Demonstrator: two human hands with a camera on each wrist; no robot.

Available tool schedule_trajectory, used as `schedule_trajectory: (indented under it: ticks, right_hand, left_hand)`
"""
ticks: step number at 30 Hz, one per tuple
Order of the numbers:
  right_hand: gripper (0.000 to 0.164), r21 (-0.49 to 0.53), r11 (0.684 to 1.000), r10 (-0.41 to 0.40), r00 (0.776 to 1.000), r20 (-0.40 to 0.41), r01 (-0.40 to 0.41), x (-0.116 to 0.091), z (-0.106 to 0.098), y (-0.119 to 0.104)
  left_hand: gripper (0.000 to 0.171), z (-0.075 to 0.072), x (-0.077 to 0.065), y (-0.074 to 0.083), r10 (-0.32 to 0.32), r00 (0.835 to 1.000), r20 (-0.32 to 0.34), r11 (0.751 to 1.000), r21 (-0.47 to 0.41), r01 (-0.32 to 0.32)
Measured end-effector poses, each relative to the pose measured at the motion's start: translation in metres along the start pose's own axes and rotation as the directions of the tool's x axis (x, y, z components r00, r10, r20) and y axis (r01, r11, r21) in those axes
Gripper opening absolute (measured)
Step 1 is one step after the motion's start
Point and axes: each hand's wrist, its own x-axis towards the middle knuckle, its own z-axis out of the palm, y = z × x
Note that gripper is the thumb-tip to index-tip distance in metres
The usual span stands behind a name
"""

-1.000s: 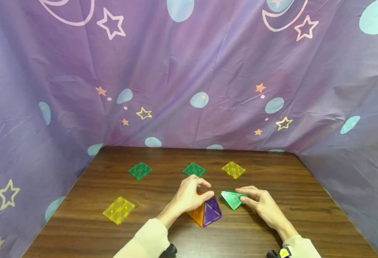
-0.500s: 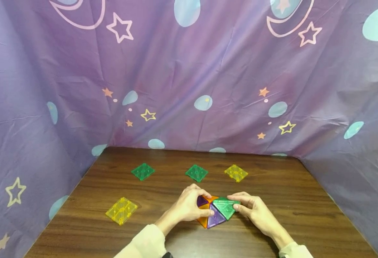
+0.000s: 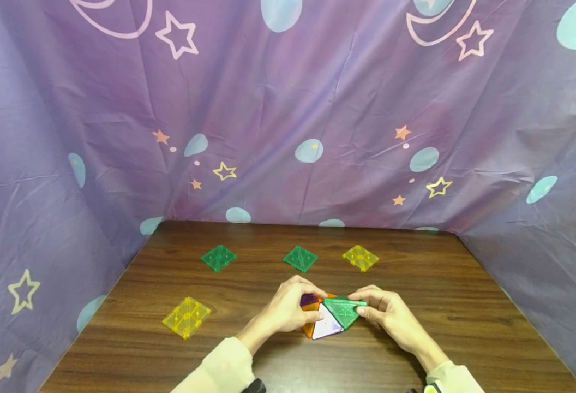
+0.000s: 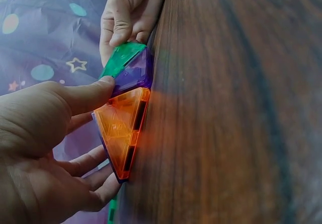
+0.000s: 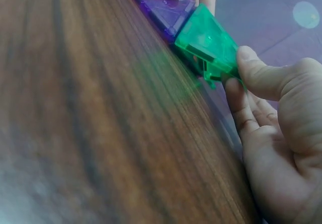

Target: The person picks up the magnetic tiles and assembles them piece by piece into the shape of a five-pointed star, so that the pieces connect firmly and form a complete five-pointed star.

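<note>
My left hand grips a small pyramid-like build of orange and purple triangular magnetic tiles, thumb on the near side and fingers round the far side. One orange tile faces the left wrist camera, beside a purple tile; glare turns that purple tile whitish in the head view. My right hand pinches a green triangular magnetic tile between thumb and fingers. The green tile meets the purple one along a slanted edge. Another green edge shows beneath it. The build's far side is mostly hidden.
Flat on the brown wooden table lie a yellow square tile at left, two green square tiles towards the back, and another yellow square tile at back right. A purple patterned cloth encloses the table's back and sides.
My right hand has brought the green tile leftwards from apart to against the purple and orange build. The left hand keeps its grip, and the build now shows the whitish glare.
</note>
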Motion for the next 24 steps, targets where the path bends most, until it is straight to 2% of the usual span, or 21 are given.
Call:
schedule_trajectory:
  ticks: [6, 9, 12, 14, 17, 20, 21, 24]
  right_hand:
    - [0.032, 0.042, 0.998, 0.044, 0.999, 0.016, -0.045, 0.000, -0.002, 0.000]
    - [0.033, 0.007, 0.996, 0.086, 0.996, -0.019, -0.086, 0.002, -0.004, 0.000]
    - [0.035, -0.070, 0.986, 0.138, 0.982, -0.130, -0.148, 0.005, -0.010, 0.003]
    - [0.037, -0.107, 0.975, 0.165, 0.959, -0.229, -0.194, 0.009, -0.017, 0.006]
    - [0.037, -0.169, 0.958, 0.161, 0.921, -0.354, -0.232, 0.018, -0.028, 0.013]
    - [0.033, -0.282, 0.925, 0.115, 0.893, -0.435, -0.256, 0.028, -0.037, 0.020]
    - [0.031, -0.333, 0.906, 0.091, 0.889, -0.449, -0.261, 0.031, -0.039, 0.022]
    - [0.029, -0.480, 0.844, 0.003, 0.896, -0.443, -0.240, 0.041, -0.042, 0.027]
  left_hand:
    - [0.040, 0.000, 0.001, 0.000, -0.021, 1.000, 0.008, 1.000, -0.001, 0.021]
    - [0.040, 0.002, 0.000, -0.001, -0.037, 0.999, -0.002, 0.999, -0.006, 0.037]
    - [0.045, 0.002, -0.002, -0.002, -0.058, 0.998, -0.023, 0.998, -0.018, 0.057]
    - [0.049, 0.005, -0.004, -0.007, -0.055, 0.997, -0.052, 0.998, -0.019, 0.054]
    - [0.058, 0.003, -0.006, -0.009, -0.080, 0.994, -0.068, 0.996, -0.045, 0.077]
    - [0.060, 0.000, -0.005, -0.009, -0.118, 0.991, -0.055, 0.992, -0.059, 0.115]
    - [0.060, -0.003, -0.005, -0.004, -0.143, 0.989, -0.034, 0.987, -0.074, 0.140]
    - [0.060, -0.005, -0.003, -0.004, -0.154, 0.988, -0.007, 0.986, -0.072, 0.153]
